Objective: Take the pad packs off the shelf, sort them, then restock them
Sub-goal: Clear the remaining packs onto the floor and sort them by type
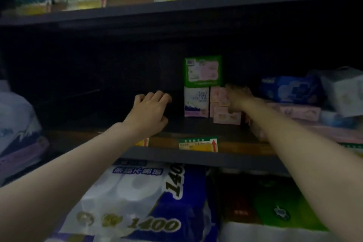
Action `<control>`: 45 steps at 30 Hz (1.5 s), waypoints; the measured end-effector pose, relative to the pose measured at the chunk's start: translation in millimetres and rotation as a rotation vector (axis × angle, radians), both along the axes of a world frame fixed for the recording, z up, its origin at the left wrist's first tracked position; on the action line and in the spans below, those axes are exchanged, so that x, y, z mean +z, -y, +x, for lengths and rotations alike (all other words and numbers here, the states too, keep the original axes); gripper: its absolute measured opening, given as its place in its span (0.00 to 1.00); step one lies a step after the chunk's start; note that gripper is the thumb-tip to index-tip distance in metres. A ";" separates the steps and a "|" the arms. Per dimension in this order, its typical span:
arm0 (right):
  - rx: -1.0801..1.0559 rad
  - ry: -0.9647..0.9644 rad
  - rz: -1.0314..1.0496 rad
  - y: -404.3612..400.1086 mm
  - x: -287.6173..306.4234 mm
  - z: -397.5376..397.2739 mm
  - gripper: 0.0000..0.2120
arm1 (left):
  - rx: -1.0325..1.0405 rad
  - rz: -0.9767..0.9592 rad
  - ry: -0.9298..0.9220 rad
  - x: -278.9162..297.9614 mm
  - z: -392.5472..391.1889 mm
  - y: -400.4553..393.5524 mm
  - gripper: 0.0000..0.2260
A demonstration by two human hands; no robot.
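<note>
A: What is the biggest thing in view?

B: The dark middle shelf (196,124), running across the frame. Its left half, toward nine o'clock, holds no packs. Above it, at twelve o'clock, sits an upper shelf (176,9) with packs and price tags along its edge.

A: And below?

B: At six o'clock, a large blue and white roll pack (149,198) marked 1400, with a green pack (282,208) at five o'clock from it.

A: Where are the pad packs?

B: Near the centre of the middle shelf. A white pack (196,102) stands upright, and a green pack of pads (203,70) rests on top of it. Just at three o'clock from the white one is a small stack of pink packs (224,112). Further toward three o'clock lie a blue pack (290,89) and more pink packs, loosely piled.

A: The hands?

B: The left hand (151,112) hovers over the bare shelf at nine o'clock from the white pack, fingers loosely curled, gripping nothing. The right hand (236,98) reaches to the pink stack and is blurred; it touches or overlaps the stack, but I cannot tell whether its fingers grip a pack.

A: Anything smaller?

B: A yellow price tag (198,144) with a red arrow on the shelf's front edge.
</note>
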State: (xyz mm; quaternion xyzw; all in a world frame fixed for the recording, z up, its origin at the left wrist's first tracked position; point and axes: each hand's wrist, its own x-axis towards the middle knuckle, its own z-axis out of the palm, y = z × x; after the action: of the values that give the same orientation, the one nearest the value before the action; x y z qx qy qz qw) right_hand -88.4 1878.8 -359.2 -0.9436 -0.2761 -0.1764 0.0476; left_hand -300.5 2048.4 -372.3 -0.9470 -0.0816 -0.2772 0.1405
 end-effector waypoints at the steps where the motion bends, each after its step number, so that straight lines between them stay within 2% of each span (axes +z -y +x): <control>1: -0.013 -0.013 0.005 -4.3 -1.2 3.5 0.42 | -0.022 -0.008 -0.004 -0.4 5.7 -0.4 0.22; 5: -0.046 0.034 -0.052 -14.9 3.8 15.8 0.41 | -0.118 0.019 0.035 0.2 35.8 -2.9 0.22; 8: -0.023 -0.023 -0.018 -12.0 9.1 20.3 0.40 | -0.135 0.002 0.070 3.2 60.2 -4.1 0.23; 14: -0.035 -0.179 0.054 -13.9 14.0 25.6 0.38 | -0.125 -0.037 0.024 23.4 116.9 -19.6 0.29; 18: -0.074 -0.150 0.037 -19.9 9.9 27.8 0.39 | -0.105 0.024 0.044 55.9 156.9 -26.7 0.33; 22: -0.088 -0.143 0.068 -21.3 7.2 30.8 0.37 | -0.103 -0.051 -0.020 69.5 192.0 -24.8 0.39; 24: -0.080 -0.153 0.105 -20.9 6.7 36.2 0.36 | -0.065 -0.040 0.044 68.5 200.9 -22.1 0.39; 26: -0.070 -0.173 0.127 -18.8 7.7 39.4 0.35 | -0.075 0.016 0.182 68.9 202.7 -18.3 0.33; 29: -0.057 -0.218 0.178 -14.4 11.2 41.7 0.36 | -0.274 0.085 0.366 66.9 191.4 -15.7 0.28; 31: -0.058 -0.225 0.191 -13.6 12.0 43.2 0.37 | -0.430 0.191 0.424 66.4 183.1 -18.8 0.27; 33: -0.073 -0.228 0.187 -14.6 10.4 44.9 0.39 | -0.448 0.240 0.267 66.4 169.9 -15.6 0.29; 36: -0.098 -0.233 0.160 -16.3 9.8 44.3 0.39 | -0.266 0.075 -0.104 64.5 157.8 -9.2 0.36; 38: -0.111 -0.233 0.146 -17.5 10.5 42.1 0.39 | -0.233 0.072 -0.145 57.9 149.0 -11.8 0.38; 41: -0.122 -0.244 0.135 -17.6 13.5 38.6 0.38 | -0.324 0.223 -0.202 39.3 125.9 -18.2 0.40; 42: -0.121 -0.256 0.139 -17.3 14.8 35.9 0.38 | -0.425 0.172 -0.227 32.4 116.6 -21.8 0.39; 45: -0.122 -0.259 0.133 -16.9 18.3 29.7 0.38 | -0.705 -0.363 -0.211 33.7 93.2 -26.7 0.31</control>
State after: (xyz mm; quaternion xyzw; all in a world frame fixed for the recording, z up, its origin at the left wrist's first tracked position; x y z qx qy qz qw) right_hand -58.7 1895.7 -340.9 -0.9682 -0.1975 -0.0737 0.1345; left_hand -207.4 2075.1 -338.5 -0.9495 0.2154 -0.1907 -0.1251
